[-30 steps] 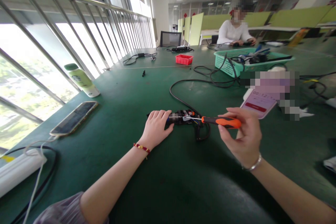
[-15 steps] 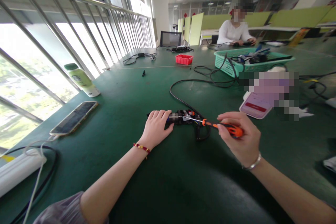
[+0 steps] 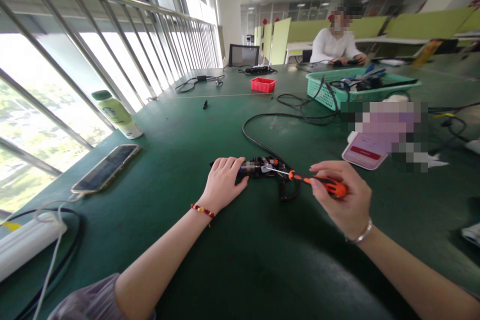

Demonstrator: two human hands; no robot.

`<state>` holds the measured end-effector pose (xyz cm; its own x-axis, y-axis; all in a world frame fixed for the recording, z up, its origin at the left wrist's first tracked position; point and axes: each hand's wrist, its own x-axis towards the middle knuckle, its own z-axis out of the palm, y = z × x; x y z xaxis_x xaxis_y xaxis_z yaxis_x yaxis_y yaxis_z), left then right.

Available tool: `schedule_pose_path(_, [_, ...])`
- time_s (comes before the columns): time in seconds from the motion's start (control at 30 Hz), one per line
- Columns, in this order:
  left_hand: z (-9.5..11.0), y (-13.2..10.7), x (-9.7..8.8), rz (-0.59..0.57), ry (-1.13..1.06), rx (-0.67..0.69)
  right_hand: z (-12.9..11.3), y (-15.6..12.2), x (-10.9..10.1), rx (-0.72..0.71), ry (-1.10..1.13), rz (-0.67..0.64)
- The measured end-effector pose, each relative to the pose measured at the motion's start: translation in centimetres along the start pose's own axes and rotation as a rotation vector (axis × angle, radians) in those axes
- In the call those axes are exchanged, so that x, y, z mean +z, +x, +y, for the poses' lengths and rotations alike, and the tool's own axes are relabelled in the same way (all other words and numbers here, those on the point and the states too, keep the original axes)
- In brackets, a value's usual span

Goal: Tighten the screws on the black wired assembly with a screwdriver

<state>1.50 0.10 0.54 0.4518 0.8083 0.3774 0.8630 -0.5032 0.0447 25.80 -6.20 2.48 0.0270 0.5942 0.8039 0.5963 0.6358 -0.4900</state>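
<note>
On the green table lies a black corded power tool (image 3: 258,167) with its inner parts exposed, so its exact kind is unclear. My left hand (image 3: 224,180) is closed over the tool's left end and hides much of it. An orange and black screwdriver (image 3: 333,187) is held by its handle in the fingers of my right hand (image 3: 345,197). Its thin metal shaft points left, and the tip reaches the exposed middle of the tool. Whether the tip sits in a screw is too small to tell. A black cable (image 3: 258,141) runs away from the tool.
A green basket (image 3: 326,95) of parts and cables stands at the back right, beyond a pink-screened phone (image 3: 365,152). Farther back sits a red tray (image 3: 263,85). Leftward are a bottle (image 3: 118,115), another phone (image 3: 107,169) and a metal railing. A person in white sits opposite.
</note>
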Motion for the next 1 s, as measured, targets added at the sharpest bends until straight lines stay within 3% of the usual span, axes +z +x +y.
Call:
schedule_pose_path(0.17, [0.02,-0.05,0.02,0.004,-0.012,-0.003,0.39,-0.13,0.37,-0.03,0.071,0.107])
schedule_pose_path(0.4, [-0.1,-0.08,0.08,-0.002,0.001,0.0,-0.17,0.07,-0.04,-0.002,-0.022,-0.019])
schedule_pose_path(0.63, [-0.12,-0.07,0.13,0.006,-0.005,0.0,0.14,0.12,0.27,-0.074,0.037,0.096])
schedule_pose_path(0.87, [-0.05,-0.06,0.05,0.007,-0.008,0.0,-0.32,0.11,-0.07,0.015,-0.025,-0.038])
schedule_pose_path(1.0, [-0.04,-0.07,0.03,0.008,-0.01,-0.001,0.09,0.02,0.24,-0.02,0.046,0.071])
